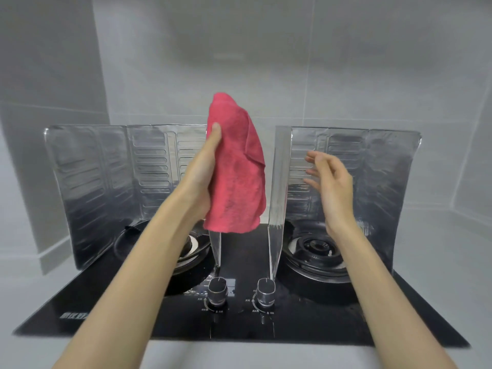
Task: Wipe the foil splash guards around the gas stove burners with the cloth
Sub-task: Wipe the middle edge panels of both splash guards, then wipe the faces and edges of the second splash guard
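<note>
Cloth (235, 166): hanging upright between the two foil guards, above the stove (239, 323).
Left hand (205, 171): its grip is clenching the cloth.
Right hand (331, 185): released, fingers spreading.
Nearest panel: left guard (119, 171) is lying just left of the cloth; right guard (372, 166) farther right.

Kitchen: gas stove (239, 310), tiled walls (346, 75)

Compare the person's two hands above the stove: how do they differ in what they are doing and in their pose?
The left hand grips the red cloth, thumb pressed on it; the right hand holds nothing. The left hand's fingers are closed around the fabric, while the right hand's fingers are spread open. The left hand is in front of the left foil guard; the right hand is in front of the right foil guard. Both are bare and raised above the stove.
</note>
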`<state>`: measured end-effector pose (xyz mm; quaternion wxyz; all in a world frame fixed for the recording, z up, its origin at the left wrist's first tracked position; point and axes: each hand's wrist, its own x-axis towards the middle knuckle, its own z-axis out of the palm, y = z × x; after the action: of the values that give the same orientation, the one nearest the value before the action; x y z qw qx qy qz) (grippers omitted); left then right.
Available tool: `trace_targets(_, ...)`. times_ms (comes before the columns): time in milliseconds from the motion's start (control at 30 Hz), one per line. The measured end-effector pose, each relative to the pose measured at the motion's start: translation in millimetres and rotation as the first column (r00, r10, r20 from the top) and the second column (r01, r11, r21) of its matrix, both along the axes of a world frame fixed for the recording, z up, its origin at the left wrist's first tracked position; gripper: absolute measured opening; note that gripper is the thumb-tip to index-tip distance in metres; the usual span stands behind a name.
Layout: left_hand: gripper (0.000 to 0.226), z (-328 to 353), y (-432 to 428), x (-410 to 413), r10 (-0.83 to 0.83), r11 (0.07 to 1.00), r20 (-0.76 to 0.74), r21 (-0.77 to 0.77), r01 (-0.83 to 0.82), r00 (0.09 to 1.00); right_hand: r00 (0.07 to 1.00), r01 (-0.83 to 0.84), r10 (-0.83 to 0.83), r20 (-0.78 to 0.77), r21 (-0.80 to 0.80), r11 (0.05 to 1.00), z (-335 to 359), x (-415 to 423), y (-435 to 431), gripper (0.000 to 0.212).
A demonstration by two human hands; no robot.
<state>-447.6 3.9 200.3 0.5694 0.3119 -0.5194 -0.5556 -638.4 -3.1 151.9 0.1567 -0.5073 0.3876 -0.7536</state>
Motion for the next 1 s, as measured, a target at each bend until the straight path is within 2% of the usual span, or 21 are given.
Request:
trace_targets(100, 0.038, 2.9, 10.5, 15.3, -0.006, 0.999, 0.094, -0.042, 0.01, 0.996, 0.985, 0.066, -0.085, -0.147, -0.132, 0.989, 6.4, 8.1, 16.8, 0.008)
trace_targets(200, 0.039, 2.5, 18.9, 23.6, -0.052, 0.996, 0.16, -0.059, 0.062, 0.986, 0.979, -0.022, -0.005, -0.203, -0.13, 0.991, 13.2, 21.8, 31.1, 0.013)
trace_targets(333, 0.039, 0.5, 31.1, 29.7, -0.104, 0.989, 0.219, -0.079, 0.124, 0.97, 0.931, -0.25, 0.264, -0.253, 0.085, 0.964, 20.2, 37.4, 50.2, 0.041)
trace_targets(467, 0.046, 1.0, 41.2, 35.0, -0.104, 0.977, 0.28, -0.149, 0.15, 0.954, 0.827, -0.461, 0.521, -0.209, 0.277, 0.843, 15.7, 44.7, 59.8, 0.086)
trace_targets(533, 0.042, 3.5, 47.3, 35.7, -0.063, 0.972, 0.308, -0.198, 0.128, 0.949, 0.773, -0.529, 0.603, -0.199, 0.324, 0.785, 13.4, 47.9, 63.8, 0.094)
trace_targets(567, 0.039, 4.9, 50.4, 35.8, -0.054, 0.967, 0.308, -0.221, 0.127, 0.95, 0.755, -0.529, 0.617, -0.222, 0.348, 0.774, 13.1, 50.4, 67.6, 0.092)
trace_targets(667, 0.04, 6.9, 52.8, 35.8, -0.058, 0.954, 0.291, -0.267, 0.139, 0.955, 0.758, -0.477, 0.587, -0.283, 0.373, 0.796, 11.0, 59.0, 76.3, 0.064)
trace_targets(833, 0.035, 7.8, 52.6, 36.1, -0.015, 0.951, 0.29, -0.291, 0.103, 0.957, 0.854, -0.42, 0.487, -0.18, 0.314, 0.852, 13.1, 64.8, 81.0, 0.019)
trace_targets(900, 0.028, 5.1, 52.4, 34.2, 0.019, 0.947, 0.301, -0.311, 0.08, 0.954, 0.864, -0.433, 0.483, -0.138, 0.286, 0.855, 15.0, 60.8, 83.4, 0.013)
trace_targets(1000, 0.022, -4.7, 50.8, 26.7, 0.051, 0.922, 0.317, -0.38, 0.078, 0.947, 0.83, -0.549, 0.557, 0.035, 0.225, 0.805, 17.7, 50.2, 86.3, 0.013)
